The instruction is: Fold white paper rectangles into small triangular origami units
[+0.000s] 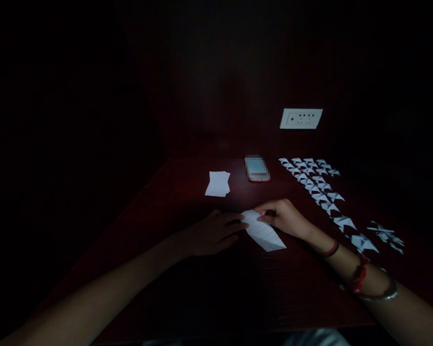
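Observation:
A white sheet of paper point(261, 232) with a slanting fold and a pointed lower right corner lies on the dark red table. My right hand point(283, 217) pinches its upper edge between thumb and fingers. From the other side comes my left hand point(216, 233), its fingers stretched out and apart, with the fingertips resting on the paper's left edge. The undersides of the right fingers are partly hidden. Beyond my hands is a small stack of white paper sheets point(218, 184), slightly out of line with each other.
A phone point(258, 169), its screen blurred, lies toward the back. Rows of small folded paper pieces point(319, 197) run down the right side. Near them is a little heap of paper strips point(386, 235). A white socket plate point(301, 118) is on the dark back wall.

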`<state>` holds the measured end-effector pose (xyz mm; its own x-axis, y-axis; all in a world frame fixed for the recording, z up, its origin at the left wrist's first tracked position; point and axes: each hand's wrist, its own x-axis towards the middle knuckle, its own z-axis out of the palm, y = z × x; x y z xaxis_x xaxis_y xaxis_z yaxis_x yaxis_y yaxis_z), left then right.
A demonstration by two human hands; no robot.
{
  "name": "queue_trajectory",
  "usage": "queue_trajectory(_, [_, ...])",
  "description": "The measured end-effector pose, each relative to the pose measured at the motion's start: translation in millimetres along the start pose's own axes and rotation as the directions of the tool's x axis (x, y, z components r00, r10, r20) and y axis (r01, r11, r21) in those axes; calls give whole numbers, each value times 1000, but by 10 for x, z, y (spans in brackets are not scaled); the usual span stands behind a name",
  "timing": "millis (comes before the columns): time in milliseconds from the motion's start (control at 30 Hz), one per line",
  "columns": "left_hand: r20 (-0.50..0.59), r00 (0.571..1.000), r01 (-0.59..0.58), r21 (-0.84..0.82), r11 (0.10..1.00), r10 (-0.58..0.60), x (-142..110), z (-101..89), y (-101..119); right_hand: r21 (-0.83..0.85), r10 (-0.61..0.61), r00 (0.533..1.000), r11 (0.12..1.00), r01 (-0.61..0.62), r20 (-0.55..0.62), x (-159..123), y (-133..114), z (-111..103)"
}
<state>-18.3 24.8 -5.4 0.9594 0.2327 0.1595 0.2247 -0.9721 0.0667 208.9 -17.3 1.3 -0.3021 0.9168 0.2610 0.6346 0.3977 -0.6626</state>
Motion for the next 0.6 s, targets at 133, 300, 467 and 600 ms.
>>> queue_trajectory(133, [9,1000,7,-2,1000,-7,-50,-47,-53,-77,-116,992,990,119,41,-23,-77,0])
queue_trajectory(300, [-12,998,67,11,998,-67,-77,-108,-27,-110,-251,949,955,275,192,-30,-57,-15])
queue_trajectory(467, [9,995,99,42,994,-100,-91,-85,-35,-71,-296,919,943,324,260,-31,-48,-44])
queue_trajectory(600, [-6,995,98,58,993,-98,-89,-57,-69,-44,-273,928,955,293,255,-26,-30,-49])
